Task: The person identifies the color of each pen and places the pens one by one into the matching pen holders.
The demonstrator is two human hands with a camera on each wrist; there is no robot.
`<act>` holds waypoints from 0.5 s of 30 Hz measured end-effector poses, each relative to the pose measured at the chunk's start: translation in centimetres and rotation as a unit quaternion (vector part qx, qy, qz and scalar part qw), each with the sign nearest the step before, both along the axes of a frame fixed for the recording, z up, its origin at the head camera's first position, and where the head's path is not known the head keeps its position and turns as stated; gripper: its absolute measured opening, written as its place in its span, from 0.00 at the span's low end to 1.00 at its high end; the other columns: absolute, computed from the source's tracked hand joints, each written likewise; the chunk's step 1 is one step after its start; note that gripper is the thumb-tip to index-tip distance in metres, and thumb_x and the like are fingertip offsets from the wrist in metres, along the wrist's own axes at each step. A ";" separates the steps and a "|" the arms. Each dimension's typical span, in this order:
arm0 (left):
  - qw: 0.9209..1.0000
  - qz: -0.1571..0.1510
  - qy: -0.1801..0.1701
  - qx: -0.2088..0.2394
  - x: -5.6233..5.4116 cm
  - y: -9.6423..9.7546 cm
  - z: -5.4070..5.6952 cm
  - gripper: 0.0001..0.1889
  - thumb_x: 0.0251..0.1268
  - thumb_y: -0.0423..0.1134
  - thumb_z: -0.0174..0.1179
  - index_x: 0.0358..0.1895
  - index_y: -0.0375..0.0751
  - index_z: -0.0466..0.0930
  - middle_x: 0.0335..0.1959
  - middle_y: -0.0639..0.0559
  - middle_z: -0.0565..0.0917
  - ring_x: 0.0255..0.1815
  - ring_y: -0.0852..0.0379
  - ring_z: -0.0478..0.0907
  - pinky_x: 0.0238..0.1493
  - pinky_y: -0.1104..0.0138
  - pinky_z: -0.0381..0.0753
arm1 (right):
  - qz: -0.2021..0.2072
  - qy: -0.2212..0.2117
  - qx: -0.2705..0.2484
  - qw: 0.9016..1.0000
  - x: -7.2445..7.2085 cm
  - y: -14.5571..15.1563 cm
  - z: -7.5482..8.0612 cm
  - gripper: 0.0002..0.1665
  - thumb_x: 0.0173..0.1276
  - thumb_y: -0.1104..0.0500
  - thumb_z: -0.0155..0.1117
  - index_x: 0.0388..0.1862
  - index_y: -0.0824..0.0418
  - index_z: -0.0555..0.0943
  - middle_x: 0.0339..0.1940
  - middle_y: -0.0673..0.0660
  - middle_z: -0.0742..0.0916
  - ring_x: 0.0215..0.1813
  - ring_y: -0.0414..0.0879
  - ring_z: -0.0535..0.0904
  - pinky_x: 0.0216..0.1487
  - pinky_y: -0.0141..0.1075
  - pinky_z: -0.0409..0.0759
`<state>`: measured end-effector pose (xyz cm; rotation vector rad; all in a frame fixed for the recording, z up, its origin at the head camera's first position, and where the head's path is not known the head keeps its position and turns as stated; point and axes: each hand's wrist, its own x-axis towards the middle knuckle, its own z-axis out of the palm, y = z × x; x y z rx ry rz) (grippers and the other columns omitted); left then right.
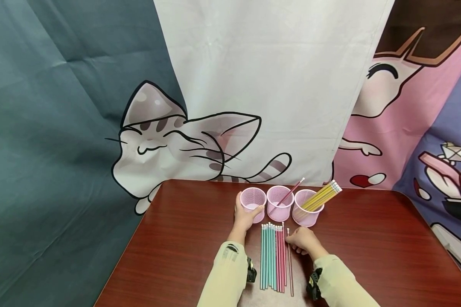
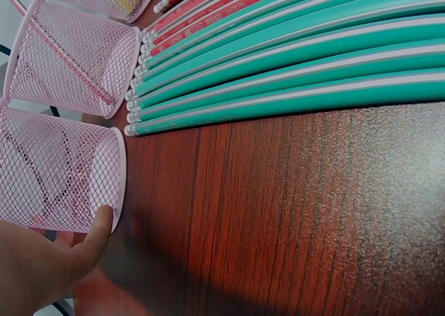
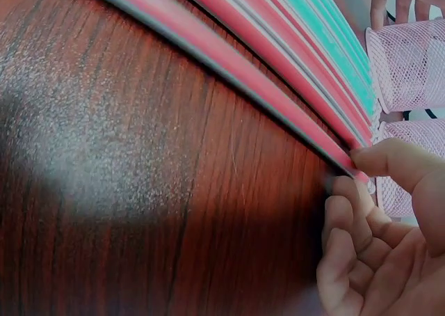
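My left hand holds the left pink mesh pencil cup, thumb toward its front and fingers round the far side. In the left wrist view its thumb lies against the cup's base edge. My right hand pinches a red pencil near its eraser end, between thumb and forefinger. That pencil lies slightly apart from a row of red pencils and teal pencils. One red pencil leans in the middle cup. Several yellow pencils lean in the right cup.
All three cups stand side by side near the back of the brown wooden table. Behind its far edge hangs a cartoon-printed cloth. Black devices are strapped at both wrists.
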<state>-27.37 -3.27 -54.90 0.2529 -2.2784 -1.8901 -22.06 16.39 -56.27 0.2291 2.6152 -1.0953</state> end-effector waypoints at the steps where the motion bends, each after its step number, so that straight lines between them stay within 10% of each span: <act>1: 1.000 0.000 -0.001 0.002 0.0 0.0 0.1 0.51 0.38 0.40 0.76 0.69 0.47 0.54 0.63 0.37 0.63 0.61 0.40 0.62 0.61 0.49 0.60 | 0.001 0.000 0.005 1.000 0.0 0.0 0.1 0.13 0.50 0.58 0.63 0.12 0.63 0.75 0.10 0.54 0.77 0.13 0.44 0.73 0.15 0.37 0.74; 15: 1.000 -0.002 0.001 0.006 0.0 -0.1 -0.1 0.51 0.38 0.40 0.76 0.69 0.47 0.54 0.64 0.37 0.63 0.62 0.40 0.62 0.61 0.49 0.60 | -0.010 0.034 0.004 0.999 0.2 -0.3 0.4 0.15 0.50 0.57 0.63 0.10 0.62 0.74 0.08 0.53 0.77 0.12 0.44 0.74 0.14 0.37 0.75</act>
